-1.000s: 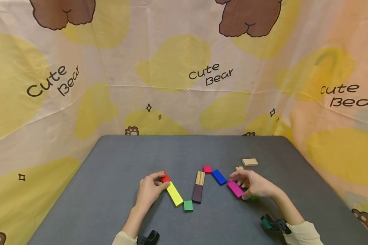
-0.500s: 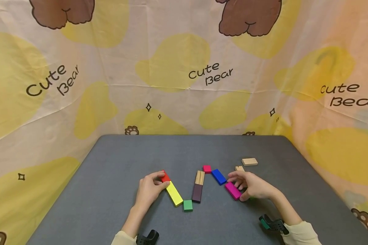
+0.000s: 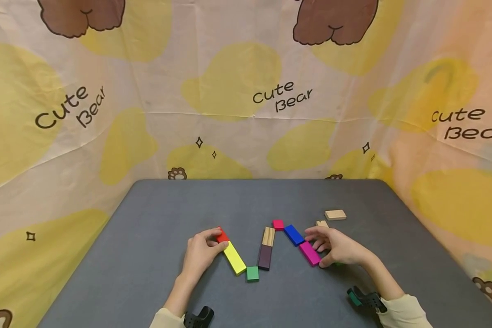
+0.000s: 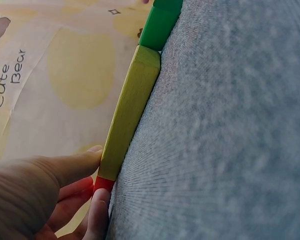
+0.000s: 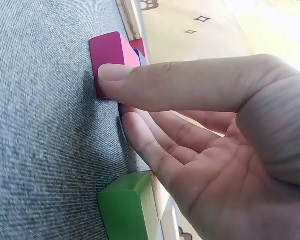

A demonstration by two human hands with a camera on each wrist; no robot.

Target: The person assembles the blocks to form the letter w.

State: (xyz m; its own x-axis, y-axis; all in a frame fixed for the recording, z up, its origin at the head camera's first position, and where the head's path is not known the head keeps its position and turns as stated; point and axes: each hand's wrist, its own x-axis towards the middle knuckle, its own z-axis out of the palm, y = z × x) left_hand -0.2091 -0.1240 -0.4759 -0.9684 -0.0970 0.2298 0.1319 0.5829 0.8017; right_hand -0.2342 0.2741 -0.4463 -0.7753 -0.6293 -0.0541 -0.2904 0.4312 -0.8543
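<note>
My left hand pinches a red block at the upper left end of a zigzag row. A yellow block joins it, and the left wrist view shows my thumb touching that block's end. A green block, a dark purple block, a striped wooden block, a pinkish-red block and a blue block continue the row. My right hand holds a magenta block against the blue one. Its thumb presses the near end; the index fingertip is partly hidden.
Below my right hand lies another green block, mostly hidden in the head view. Two pale wooden blocks, one long and one partly covered, lie beyond that hand. A patterned cloth hangs behind the grey table.
My right hand has shifted the magenta block left until its far end meets the blue block. My left hand stays at the red block. The head view has tilted slightly.
</note>
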